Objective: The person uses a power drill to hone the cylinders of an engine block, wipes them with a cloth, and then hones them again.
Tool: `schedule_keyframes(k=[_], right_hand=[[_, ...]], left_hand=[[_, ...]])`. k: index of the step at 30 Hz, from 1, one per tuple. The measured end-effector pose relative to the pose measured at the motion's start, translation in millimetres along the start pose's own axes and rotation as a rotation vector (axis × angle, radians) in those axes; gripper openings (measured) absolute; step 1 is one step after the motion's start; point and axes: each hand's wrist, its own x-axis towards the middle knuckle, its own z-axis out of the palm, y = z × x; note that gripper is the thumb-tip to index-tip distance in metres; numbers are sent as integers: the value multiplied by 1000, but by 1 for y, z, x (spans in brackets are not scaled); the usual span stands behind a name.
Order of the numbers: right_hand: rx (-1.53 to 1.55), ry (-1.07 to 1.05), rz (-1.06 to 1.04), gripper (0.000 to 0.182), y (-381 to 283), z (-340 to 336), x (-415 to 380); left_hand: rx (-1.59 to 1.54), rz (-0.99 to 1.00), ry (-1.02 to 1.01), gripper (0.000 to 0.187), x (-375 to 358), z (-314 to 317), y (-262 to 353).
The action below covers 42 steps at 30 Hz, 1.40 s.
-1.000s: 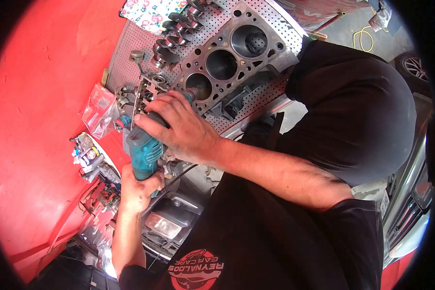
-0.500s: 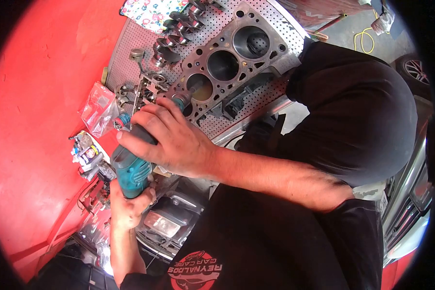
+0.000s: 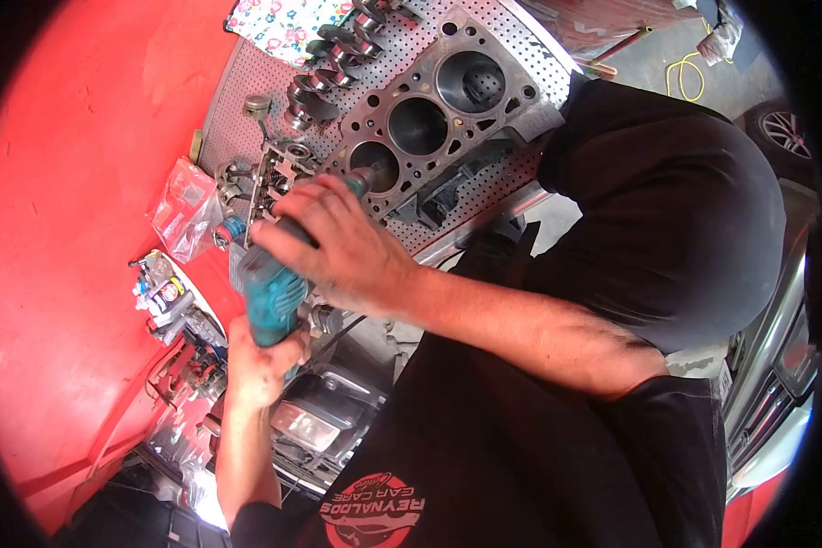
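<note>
My left hand (image 3: 263, 365) is wrapped round the handle of a teal power drill (image 3: 277, 300). Over the drill's dark upper body lies my right hand (image 3: 349, 248), fingers curled toward the chuck end. The chuck points at the nearest cylinder bore of a grey engine block (image 3: 516, 75). A shaft seems to run from the chuck into that bore (image 3: 381, 164), but its tip cannot be made out. Two further open bores show beyond it. Beside the block lies a crankshaft (image 3: 312, 96), and a piston with its rod (image 3: 258, 108) stands to its left.
The block rests on a perforated metal bench top (image 3: 233, 100). A flowered cloth (image 3: 288, 27), a clear plastic bag (image 3: 187, 205) and loose engine parts (image 3: 274, 178) lie around it. A headlamp (image 3: 309, 422) sits below the drill. Dark cloth (image 3: 667, 210) fills the right side.
Both hands have moved the drill up and to the right, with the chuck closer over the nearest bore. My grip on it stays the same.
</note>
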Motion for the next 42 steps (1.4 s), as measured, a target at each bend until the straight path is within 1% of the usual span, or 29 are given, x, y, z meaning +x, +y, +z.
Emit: schedule_keyframes(k=[4, 7, 9, 12, 15, 18, 21, 24, 27, 28, 32, 35, 38, 41, 42], right_hand=[[21, 44, -20, 55, -26, -6, 14], [31, 69, -10, 52, -28, -4, 13], [48, 76, -9, 53, -21, -2, 11], [31, 42, 12, 59, -11, -1, 5], [37, 30, 26, 68, 0, -1, 0], [3, -28, 38, 61, 12, 3, -6], [22, -72, 93, 63, 20, 3, -10], [2, -74, 132, 66, 29, 0, -11], [7, -123, 184, 74, 36, -8, -11], [-35, -127, 177, 85, 42, -7, -13], [-52, -158, 221, 96, 55, -11, -19], [-61, -166, 237, 95, 63, -14, -19], [-17, -114, 223, 99, 66, -15, -17], [-81, -181, 216, 94, 66, -19, -16], [-65, -177, 214, 95, 68, -19, -15]], left_hand=[[11, 4, 85, 20, -26, -3, 14], [19, 4, 82, 18, -28, -2, 17], [21, -1, 68, 18, -22, -2, 13], [52, -3, 43, 17, -10, 0, 7], [43, 7, 23, 16, 2, 5, 1], [15, -4, 36, 15, 14, 11, -2], [-1, -1, 13, 15, 27, 14, -7], [26, -18, 8, 14, 43, 19, -8], [49, -30, 5, 10, 59, 25, -10], [50, -40, -5, 10, 63, 27, -11], [47, -35, -21, 10, 84, 32, -21], [48, -49, -11, 11, 90, 39, -17], [61, -71, -27, 11, 96, 40, -15], [50, -84, -32, 12, 97, 37, -17], [42, -85, -33, 12, 97, 37, -17]])
